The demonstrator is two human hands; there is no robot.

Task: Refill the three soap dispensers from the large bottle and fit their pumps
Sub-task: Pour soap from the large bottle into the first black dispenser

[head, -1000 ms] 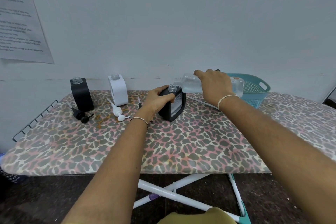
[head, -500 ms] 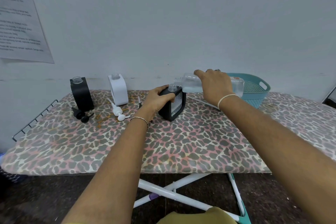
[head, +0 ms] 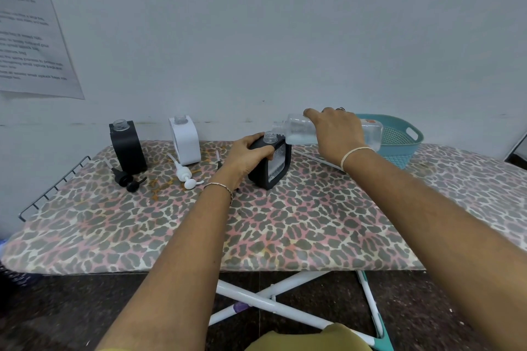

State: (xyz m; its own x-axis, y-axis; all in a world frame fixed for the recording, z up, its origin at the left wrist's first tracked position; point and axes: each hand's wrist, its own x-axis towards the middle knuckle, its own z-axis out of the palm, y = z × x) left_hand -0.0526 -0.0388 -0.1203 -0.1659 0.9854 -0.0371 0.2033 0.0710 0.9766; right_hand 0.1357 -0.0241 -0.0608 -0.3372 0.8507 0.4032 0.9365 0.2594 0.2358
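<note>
Bottle (head: pixel 299 131) in right hand (head: pixel 336 131), over dispenser (head: pixel 271 162)

You work on an ironing board (head: pixel 285 231) with a leopard-print cover, set against a pale wall (head: pixel 285 37); its white crossed legs (head: pixel 265 298) stand on a dark floor. A teal perforated basket (head: pixel 399 139) sits at the board's far right, and a printed paper sheet (head: pixel 31 37) hangs on the wall at upper left. A wire rack (head: pixel 54 185) projects from the board's left end.

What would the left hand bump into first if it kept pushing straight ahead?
The left hand already wraps the black dispenser, so it meets that first. Behind it probably comes the wall; depth is unclear.
</note>
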